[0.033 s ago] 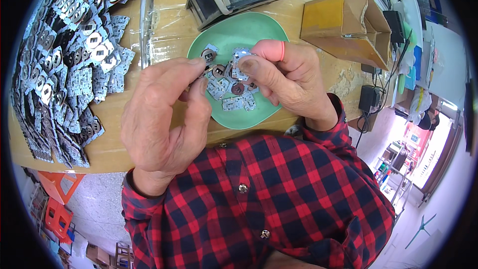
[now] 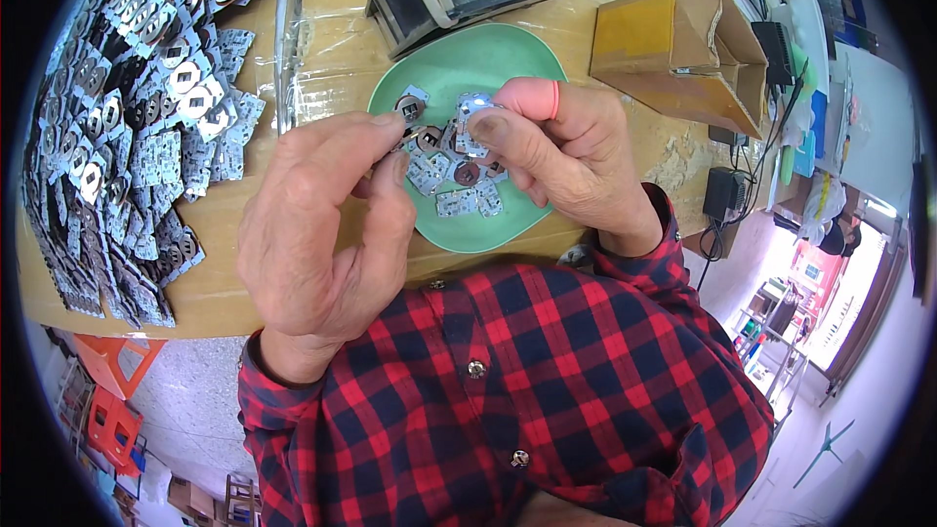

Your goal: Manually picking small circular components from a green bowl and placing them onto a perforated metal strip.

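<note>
Circuit board (image 2: 470, 137) is being pinched between thumb and forefinger of the right hand (image 2: 576, 151), over the middle of the green dish (image 2: 488, 46), its long axis running roughly from 12 to 6 o'clock. From about 8 o'clock, the left hand (image 2: 327, 224) is bringing thumb and forefinger tips close together, though I cannot tell whether they are gripping anything. Other boards (image 2: 455, 203) are lying in the dish toward 6 o'clock.
</note>
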{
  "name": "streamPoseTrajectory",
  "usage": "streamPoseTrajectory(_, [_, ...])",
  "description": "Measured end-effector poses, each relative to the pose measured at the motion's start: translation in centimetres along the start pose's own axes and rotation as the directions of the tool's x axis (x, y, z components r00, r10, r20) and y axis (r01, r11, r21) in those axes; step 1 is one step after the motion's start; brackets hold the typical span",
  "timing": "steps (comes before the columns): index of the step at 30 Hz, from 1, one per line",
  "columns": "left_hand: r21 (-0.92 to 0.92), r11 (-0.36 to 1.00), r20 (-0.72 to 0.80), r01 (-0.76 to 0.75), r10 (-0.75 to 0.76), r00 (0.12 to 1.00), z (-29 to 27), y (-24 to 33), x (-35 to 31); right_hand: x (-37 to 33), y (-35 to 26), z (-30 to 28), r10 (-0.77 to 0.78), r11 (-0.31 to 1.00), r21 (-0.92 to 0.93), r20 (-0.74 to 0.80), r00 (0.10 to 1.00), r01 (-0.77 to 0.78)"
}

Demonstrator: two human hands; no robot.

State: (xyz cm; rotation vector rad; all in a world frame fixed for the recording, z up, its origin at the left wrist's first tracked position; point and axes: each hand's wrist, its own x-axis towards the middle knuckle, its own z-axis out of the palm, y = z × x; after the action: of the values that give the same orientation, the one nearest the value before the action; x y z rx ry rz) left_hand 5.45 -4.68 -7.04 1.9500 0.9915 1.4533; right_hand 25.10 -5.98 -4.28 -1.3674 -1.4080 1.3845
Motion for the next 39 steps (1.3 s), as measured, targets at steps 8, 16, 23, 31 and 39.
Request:
streamPoseTrajectory(8, [-0.007, 0.999, -0.018, -0.037, 0.037, 0.999, 0.2, -0.2, 0.1, -0.2, -0.3, 0.1, 0.011, 1.000, -0.016, -0.004, 1.000, -0.011])
streamPoseTrajectory(16, [-0.007, 0.999, -0.009, -0.043, 0.042, 0.999, 0.1, -0.2, 0.1, -0.2, -0.1, 0.1, 0.014, 1.000, 0.022, -0.013, 1.000, -0.014])
streamPoseTrajectory(23, [-0.012, 1.000, 0.026, -0.004, 0.005, 1.000, 0.1, 0.4, 0.0, -0.3, -0.4, -0.1, 0.047, 0.995, 0.091, 0.002, 0.999, -0.047])
streamPoseTrajectory(31, [-0.213, 0.951, 0.213, 0.226, -0.180, 0.960, -0.5, 0.8, -0.4, -0.3, 0.2, -0.4, 0.061, 0.964, 0.249, 0.138, 0.989, -0.095])
streamPoseTrajectory(39, [-0.257, 0.961, 0.255, 0.106, -0.038, 0.966, -0.6, 0.7, 0.6, -0.5, 0.3, -0.2, -0.037, 0.995, 0.092, 0.062, 0.997, 0.031])
